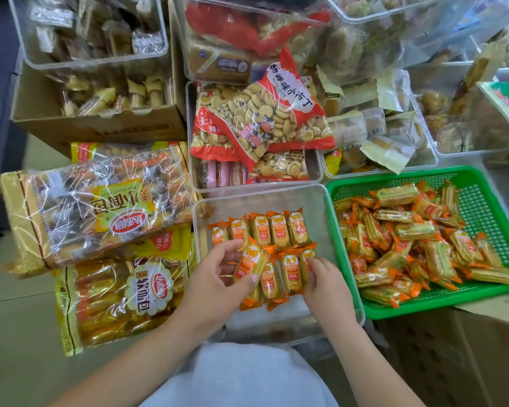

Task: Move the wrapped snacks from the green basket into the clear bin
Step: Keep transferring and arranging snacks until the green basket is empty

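The green basket (482, 183) at the right holds a heap of orange-and-yellow wrapped snacks (409, 245). The clear bin (321, 207) in front of me has two rows of the same snacks (272, 230) laid side by side. My left hand (218, 277) holds one tilted snack (252, 262) over the near row, thumb on its lower end. My right hand (325, 284) pinches the top of the rightmost snack (306, 258) in the near row, close to the bin's right wall.
Large yellow bread bags (100, 212) lie left of the bin. Behind it stands a clear bin with a red biscuit bag (262, 118). More clear bins and a cardboard box (100, 124) of snacks crowd the back. A cardboard box (453, 348) sits under the basket.
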